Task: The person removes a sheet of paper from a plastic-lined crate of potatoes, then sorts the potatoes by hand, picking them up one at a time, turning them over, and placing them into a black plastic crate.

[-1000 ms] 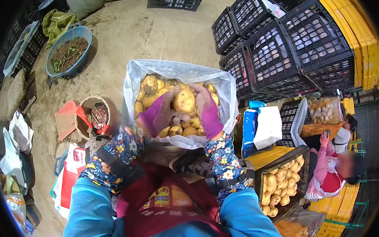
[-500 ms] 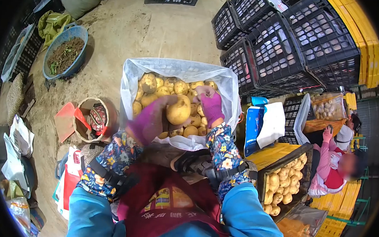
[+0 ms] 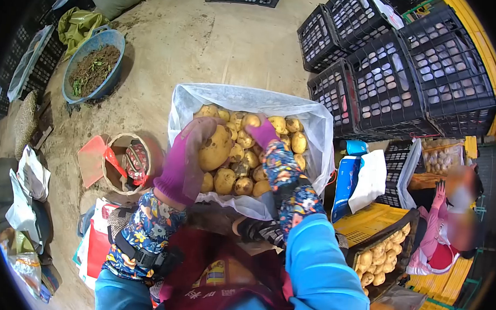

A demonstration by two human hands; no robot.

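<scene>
A crate lined with a white sheet (image 3: 313,110) stands in front of me, filled with potatoes (image 3: 244,169), some with dark soil marks. My left hand (image 3: 184,159), in a purple glove, is closed around a large potato (image 3: 215,148) above the crate's left side. My right hand (image 3: 263,132), also purple-gloved, reaches into the far middle of the crate. Its fingers are closed about a smaller potato (image 3: 251,120), and the fingertips are partly hidden.
To the right stands a tilted crate of cleaner-looking potatoes (image 3: 381,260); beyond it, a co-worker in pink sleeves (image 3: 434,223). Stacked black crates (image 3: 383,78) rise at the far right. On the left are a blue basin of soil (image 3: 97,69) and a round bucket (image 3: 131,165).
My left hand has carried the large potato toward the crate's left side. My right hand has moved left, deeper among the potatoes. The whole view has shifted slightly.
</scene>
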